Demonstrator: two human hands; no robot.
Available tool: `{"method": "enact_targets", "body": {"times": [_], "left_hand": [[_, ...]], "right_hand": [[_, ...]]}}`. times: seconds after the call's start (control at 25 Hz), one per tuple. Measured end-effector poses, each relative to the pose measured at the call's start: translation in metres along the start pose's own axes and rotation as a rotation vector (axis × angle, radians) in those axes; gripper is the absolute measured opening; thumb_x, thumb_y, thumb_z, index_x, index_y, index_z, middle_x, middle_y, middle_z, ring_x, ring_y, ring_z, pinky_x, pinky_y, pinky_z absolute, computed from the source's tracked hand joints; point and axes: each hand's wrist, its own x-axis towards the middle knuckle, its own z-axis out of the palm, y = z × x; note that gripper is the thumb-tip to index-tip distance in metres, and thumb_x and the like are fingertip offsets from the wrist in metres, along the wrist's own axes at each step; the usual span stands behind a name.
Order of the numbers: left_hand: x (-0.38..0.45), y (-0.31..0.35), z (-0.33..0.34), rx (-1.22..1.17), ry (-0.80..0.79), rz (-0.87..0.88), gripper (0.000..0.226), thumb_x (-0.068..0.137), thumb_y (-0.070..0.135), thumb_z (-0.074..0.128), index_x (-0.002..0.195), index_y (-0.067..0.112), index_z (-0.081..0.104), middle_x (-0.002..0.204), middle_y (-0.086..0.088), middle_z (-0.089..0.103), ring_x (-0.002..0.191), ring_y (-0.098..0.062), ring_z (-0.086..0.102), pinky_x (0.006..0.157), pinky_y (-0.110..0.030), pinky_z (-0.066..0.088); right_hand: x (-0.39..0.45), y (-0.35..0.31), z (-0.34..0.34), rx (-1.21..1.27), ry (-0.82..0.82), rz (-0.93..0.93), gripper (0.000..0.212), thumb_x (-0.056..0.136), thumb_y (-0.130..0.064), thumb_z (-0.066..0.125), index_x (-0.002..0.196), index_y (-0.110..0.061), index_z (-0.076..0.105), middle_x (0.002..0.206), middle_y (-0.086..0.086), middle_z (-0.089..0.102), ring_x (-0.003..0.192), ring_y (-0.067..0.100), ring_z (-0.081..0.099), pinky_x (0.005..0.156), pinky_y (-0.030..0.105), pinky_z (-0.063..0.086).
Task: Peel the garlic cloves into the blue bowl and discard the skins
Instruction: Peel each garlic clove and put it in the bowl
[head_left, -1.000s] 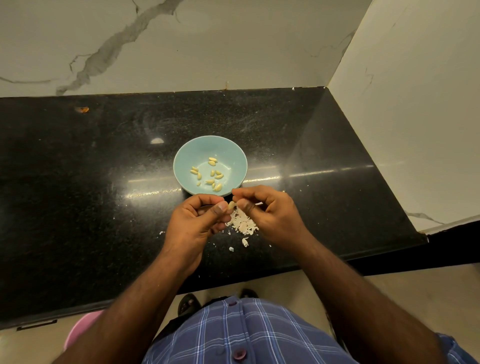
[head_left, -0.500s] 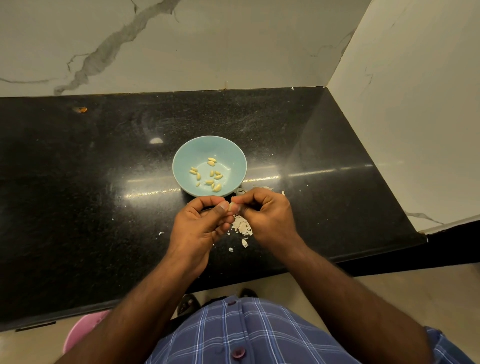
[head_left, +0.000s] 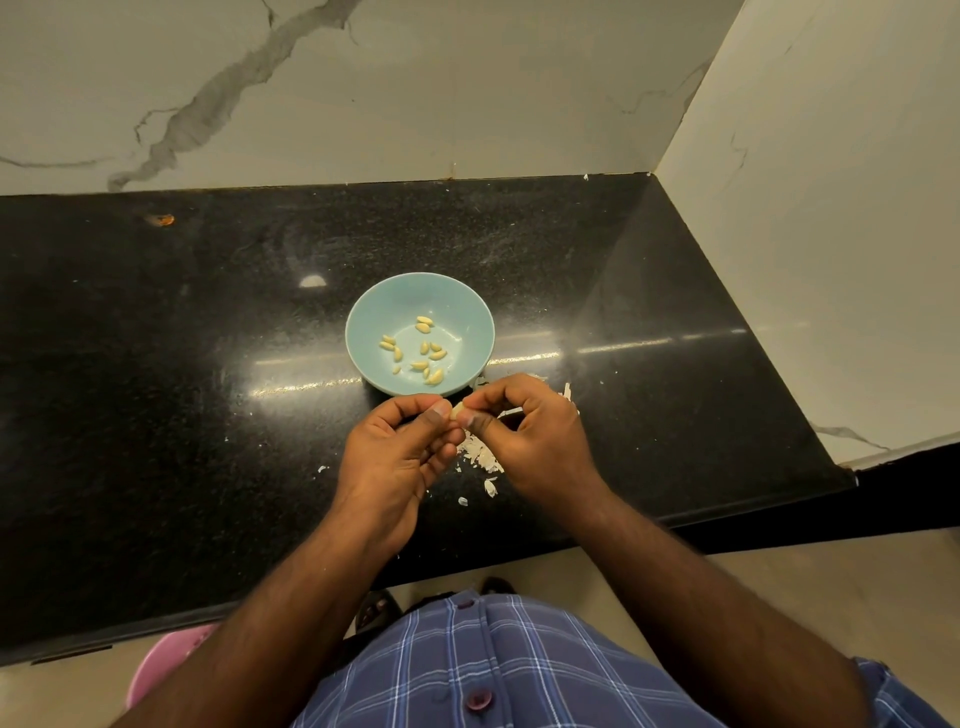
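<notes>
Here, two pale marble-look walls (head_left: 467, 88) with grey veins are seen meeting in a corner behind a polished black speckled tabletop (head_left: 156, 364), on whose glossy surface streaks of light are reflected. Below its near edge a beige floor (head_left: 831, 597) is shown, along with a blue plaid shirt (head_left: 519, 670) with dark buttons and a rounded pink object (head_left: 166, 670) at the lower left, only partly visible. A round, smooth blue bowl (head_left: 457, 306) is set on the tabletop near the middle; inside it about thirteen small, pale yellow, oval peeled garlic cloves (head_left: 428, 353) are scattered over the bottom and the near wall. Just in front of the bowl, two bare hands are held together above the tabletop. One more garlic clove (head_left: 458, 410), pale and only partly seen, is pinched between them: the left hand (head_left: 400, 452) is curled with its thumb and forefinger closed on one end, and the right hand (head_left: 535, 436) is curled with thumb and forefinger closed on the other end, so the grip of each is closed on that clove. Beneath and between the hands a loose heap of thin, papery, whitish garlic skins (head_left: 480, 457) is spread on the tabletop, with more flakes showing past the right hand's knuckles and a few single scraps lying nearer the front edge. A small orange mark (head_left: 165, 220) is seen far back on the left of the tabletop.
</notes>
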Motion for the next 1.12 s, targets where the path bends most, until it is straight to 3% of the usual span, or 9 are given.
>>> {"method": "enact_targets", "body": {"times": [0.2,0.4,0.64,0.84,1.0,1.12], "left_hand": [[0.002,-0.001,-0.003,0.071,-0.095,-0.038,0.017,0.093,0.010,0.067,0.109,0.008,0.073,0.091,-0.011,0.076,0.078,-0.014,0.071,0.065,-0.020,0.058],[0.003,0.006,-0.009,0.180,-0.212,-0.041,0.022,0.096,0.005,0.062,0.114,0.010,0.074,0.103,-0.012,0.077,0.086,-0.015,0.071,0.070,-0.021,0.057],[0.005,0.008,-0.012,0.105,-0.157,-0.074,0.021,0.097,0.001,0.058,0.112,0.007,0.071,0.110,-0.012,0.077,0.089,-0.016,0.074,0.067,-0.020,0.058],[0.004,0.008,-0.012,0.044,-0.162,-0.112,0.025,0.098,-0.001,0.056,0.117,0.008,0.070,0.100,-0.010,0.077,0.086,-0.015,0.073,0.069,-0.021,0.059],[0.005,0.007,-0.010,0.024,-0.143,-0.112,0.025,0.095,-0.005,0.059,0.115,0.007,0.066,0.093,-0.011,0.077,0.078,-0.015,0.073,0.063,-0.019,0.058],[0.004,0.006,-0.008,0.049,-0.137,-0.087,0.017,0.092,-0.003,0.063,0.106,0.006,0.065,0.086,-0.011,0.076,0.071,-0.014,0.072,0.059,-0.019,0.057]], "right_hand": [[0.001,0.004,0.001,-0.097,0.017,-0.080,0.007,0.086,-0.008,0.076,0.089,-0.014,0.072,0.087,-0.007,0.069,0.084,0.009,0.063,0.073,0.026,0.054],[0.004,0.005,-0.004,-0.105,-0.053,-0.033,0.007,0.087,-0.010,0.076,0.090,-0.014,0.072,0.086,-0.015,0.065,0.086,0.006,0.062,0.072,0.015,0.048],[0.004,0.007,-0.019,-0.004,-0.068,0.066,0.009,0.087,-0.013,0.079,0.094,-0.017,0.077,0.085,-0.008,0.074,0.080,0.009,0.070,0.075,0.032,0.060],[0.009,0.011,-0.031,-0.154,-0.099,0.066,0.023,0.087,-0.006,0.076,0.104,-0.020,0.079,0.107,-0.012,0.072,0.101,0.003,0.067,0.091,0.031,0.058],[0.006,0.003,-0.025,-0.087,0.043,0.049,0.017,0.087,-0.014,0.079,0.104,-0.017,0.079,0.094,-0.009,0.077,0.087,0.000,0.071,0.083,0.027,0.060],[0.004,-0.004,-0.016,-0.083,-0.124,0.086,0.023,0.089,-0.027,0.078,0.111,-0.020,0.078,0.100,-0.010,0.077,0.091,-0.004,0.069,0.084,0.022,0.056]]}}
